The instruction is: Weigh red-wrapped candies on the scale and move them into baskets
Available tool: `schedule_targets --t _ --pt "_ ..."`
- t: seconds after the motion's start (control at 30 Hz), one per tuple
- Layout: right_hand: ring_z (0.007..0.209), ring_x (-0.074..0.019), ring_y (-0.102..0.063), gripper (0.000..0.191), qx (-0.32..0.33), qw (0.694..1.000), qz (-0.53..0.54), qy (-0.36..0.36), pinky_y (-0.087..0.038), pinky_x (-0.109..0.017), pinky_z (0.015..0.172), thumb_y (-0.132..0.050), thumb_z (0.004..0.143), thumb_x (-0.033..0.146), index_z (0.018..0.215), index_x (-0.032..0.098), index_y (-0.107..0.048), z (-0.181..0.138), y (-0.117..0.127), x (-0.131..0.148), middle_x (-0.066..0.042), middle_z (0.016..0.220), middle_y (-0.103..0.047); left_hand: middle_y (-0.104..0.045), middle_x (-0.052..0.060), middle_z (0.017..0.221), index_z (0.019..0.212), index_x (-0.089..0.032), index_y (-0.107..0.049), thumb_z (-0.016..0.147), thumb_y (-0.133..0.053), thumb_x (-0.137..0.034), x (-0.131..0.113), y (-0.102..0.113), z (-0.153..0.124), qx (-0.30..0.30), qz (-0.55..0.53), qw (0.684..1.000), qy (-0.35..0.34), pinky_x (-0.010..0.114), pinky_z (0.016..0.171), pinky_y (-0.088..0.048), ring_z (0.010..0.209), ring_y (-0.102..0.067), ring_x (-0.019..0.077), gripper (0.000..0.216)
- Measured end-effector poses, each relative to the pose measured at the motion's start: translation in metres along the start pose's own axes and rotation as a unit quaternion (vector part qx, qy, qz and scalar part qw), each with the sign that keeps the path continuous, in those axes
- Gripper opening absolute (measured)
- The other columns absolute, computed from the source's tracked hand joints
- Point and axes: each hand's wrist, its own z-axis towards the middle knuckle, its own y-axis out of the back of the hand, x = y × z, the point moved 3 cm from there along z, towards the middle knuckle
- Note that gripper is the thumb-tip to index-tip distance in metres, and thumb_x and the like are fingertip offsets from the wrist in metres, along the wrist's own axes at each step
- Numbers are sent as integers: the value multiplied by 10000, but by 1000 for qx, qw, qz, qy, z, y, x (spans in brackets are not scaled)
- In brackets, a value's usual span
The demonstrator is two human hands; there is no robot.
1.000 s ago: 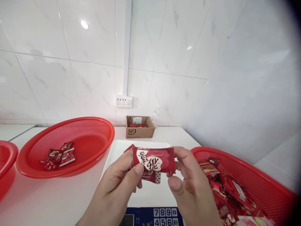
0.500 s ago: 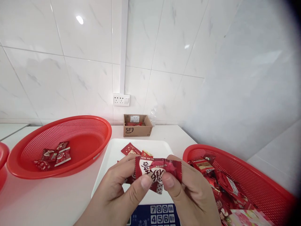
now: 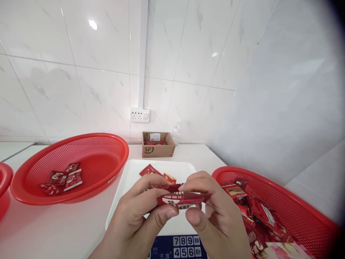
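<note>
Both hands pinch one red candy packet (image 3: 181, 198) over the white scale pan (image 3: 132, 176). My left hand (image 3: 136, 219) grips its left end between thumb and fingers. My right hand (image 3: 215, 216) grips the right end the same way. The packet is turned nearly edge-on, so only its thin side and a strip of print show. Behind the fingers lie other red packets (image 3: 151, 170) on the pan. The scale's blue keypad (image 3: 179, 248) shows below my hands.
A red mesh basket (image 3: 113, 158) on the left holds several packets (image 3: 63, 178). Another red basket (image 3: 296, 212) on the right is full of red packets. A third red rim (image 3: 4, 180) shows at the far left. A small cardboard box (image 3: 157, 145) stands by the tiled wall.
The packet has been tipped from face-up to nearly edge-on between both hands. My right fingers have come over its top edge.
</note>
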Motion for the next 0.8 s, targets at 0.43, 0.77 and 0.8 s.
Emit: schedule_targets --t 0.43,0.77,0.8 --pt "627 -127 -527 185 23 996 35 -73 -392 -235 519 -599 801 422 781 241 -632 0 -3 6 8 726 -579 -629 58 954 844 -236 -680 803 -599 -359 2 -2 -1 -19 -44 997 65 233 649 -487 849 -586 179 153" --pt "582 -119 -500 214 -13 976 133 -170 -424 -238 549 -550 829 387 704 213 -552 2 -6 1 12 648 -572 -624 57 850 742 -182 -631 829 -552 -371 3 -7 4 44 -99 987 121 260 662 -467 735 -549 151 223" --pt "569 -116 -483 223 -20 975 137 -177 -414 -233 530 -549 828 390 695 212 -543 1 -5 0 17 631 -551 -624 56 850 754 -183 -631 827 -553 -371 2 -8 5 54 -100 986 121 267 685 -470 748 -552 155 216"
